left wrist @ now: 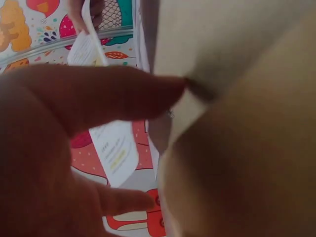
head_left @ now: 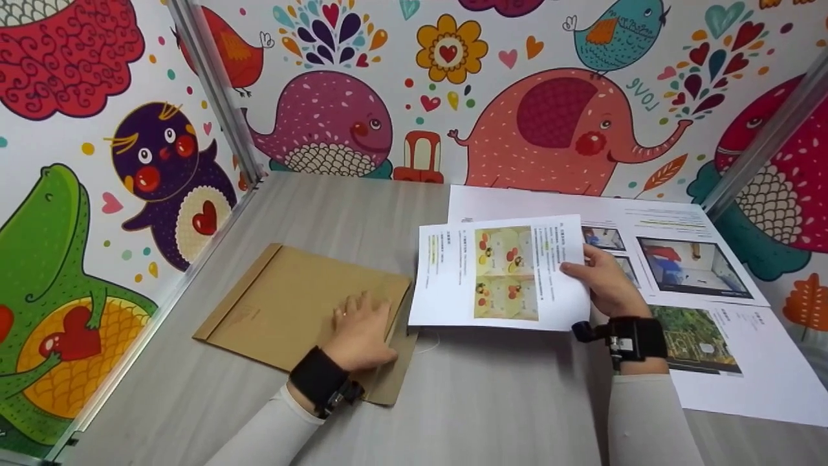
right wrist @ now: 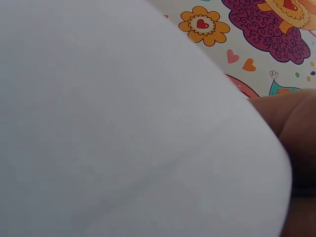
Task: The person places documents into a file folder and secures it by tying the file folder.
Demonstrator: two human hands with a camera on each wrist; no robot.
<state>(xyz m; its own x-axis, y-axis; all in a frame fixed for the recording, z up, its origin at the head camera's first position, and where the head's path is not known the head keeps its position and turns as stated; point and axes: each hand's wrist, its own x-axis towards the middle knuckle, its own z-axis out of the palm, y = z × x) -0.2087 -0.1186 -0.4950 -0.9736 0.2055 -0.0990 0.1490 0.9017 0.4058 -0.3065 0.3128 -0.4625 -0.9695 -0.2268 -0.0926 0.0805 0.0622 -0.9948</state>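
Note:
A brown kraft-paper envelope (head_left: 291,291) lies on the table at left, its right side parted and its flap (head_left: 391,382) spread toward the near edge. My left hand (head_left: 362,333) rests on that parted side, fingers spread over the top layer. Its thumb (left wrist: 148,94) reaches across the flap in the left wrist view. At right, my right hand (head_left: 611,281) pinches a printed sheet (head_left: 446,278) by its right edge, thumb on top. The sheet is raised and tilted, with a coloured picture in its middle. Its white surface (right wrist: 123,98) fills most of the right wrist view.
Larger printed sheets (head_left: 763,362) with photos lie at the right, partly under the right arm. A patterned wall (head_left: 414,84) closes the back of the grey table (head_left: 491,401), and another panel (head_left: 97,213) stands on the left.

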